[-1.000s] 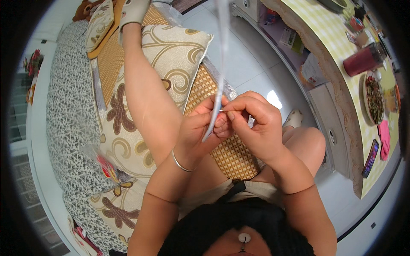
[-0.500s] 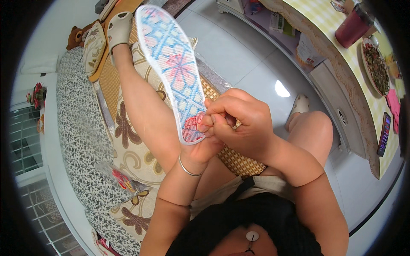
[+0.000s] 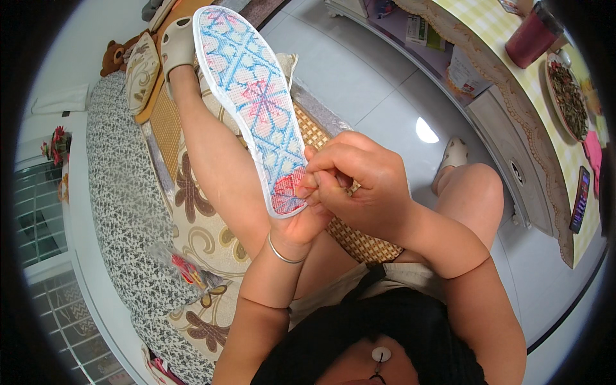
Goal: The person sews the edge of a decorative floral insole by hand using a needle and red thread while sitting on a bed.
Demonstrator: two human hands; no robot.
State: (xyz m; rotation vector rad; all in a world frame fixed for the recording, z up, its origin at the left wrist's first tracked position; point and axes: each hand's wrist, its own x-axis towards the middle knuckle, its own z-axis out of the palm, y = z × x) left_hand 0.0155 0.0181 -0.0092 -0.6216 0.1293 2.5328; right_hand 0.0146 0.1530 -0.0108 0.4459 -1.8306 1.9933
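Observation:
A long shoe insole [image 3: 260, 96] with a white edge and blue, pink and pale yellow cross-stitch is held up in front of me, its toe end pointing far left. My left hand [image 3: 300, 226], below a silver bangle [image 3: 285, 255], grips the insole's near end from beneath, beside a red stitched patch [image 3: 287, 194]. Close against that patch, my right hand [image 3: 364, 172] is closed in a pinch, its fingertips meeting those of the left. Whatever lies between the right fingertips is too fine to make out, and most left fingers are hidden behind the right hand.
On the left, a clear plastic packet [image 3: 186, 269] with red and yellow contents lies on the patterned sofa cover [image 3: 221, 247]. At the right stands a table with a checked cloth [image 3: 507, 58], bearing a dark red cup [image 3: 534, 37], a plate of food [image 3: 566, 96] and a phone [image 3: 580, 199].
The insole's toe end has swung slightly left and its face has turned more toward me. Both hands stay together at the red patch, still closed.

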